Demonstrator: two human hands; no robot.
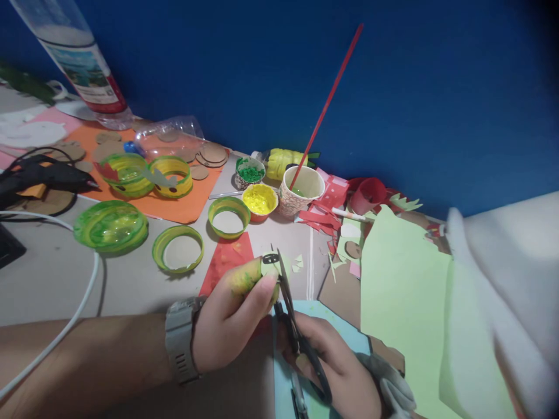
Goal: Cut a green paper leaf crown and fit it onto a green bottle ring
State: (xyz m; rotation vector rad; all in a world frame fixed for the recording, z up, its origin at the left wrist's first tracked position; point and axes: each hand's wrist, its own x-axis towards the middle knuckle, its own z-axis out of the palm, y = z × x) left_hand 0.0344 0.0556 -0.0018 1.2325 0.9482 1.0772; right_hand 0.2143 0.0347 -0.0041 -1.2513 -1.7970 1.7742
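My left hand (236,314), with paint on its fingers and a grey watch at the wrist, pinches a small pale green piece of paper (279,263). A dark ring shows on its index finger. Black-handled scissors (301,343) are gripped in my right hand (334,364). Their blades point up and away from me, parted slightly at the right edge of the paper piece. Small triangular paper scraps (297,263) lie just beyond the blades. Under my right hand is a light blue sheet (283,384), with a pen-like tool (298,396) on it.
Several green-and-yellow painted rings (178,249) stand at left. A glue gun (43,180), a white cable (91,285) and a tall bottle (82,64) are farther left. Paint cups (259,201) and a paper cup (301,189) with a red stick stand behind. Pale green paper (402,302) lies right.
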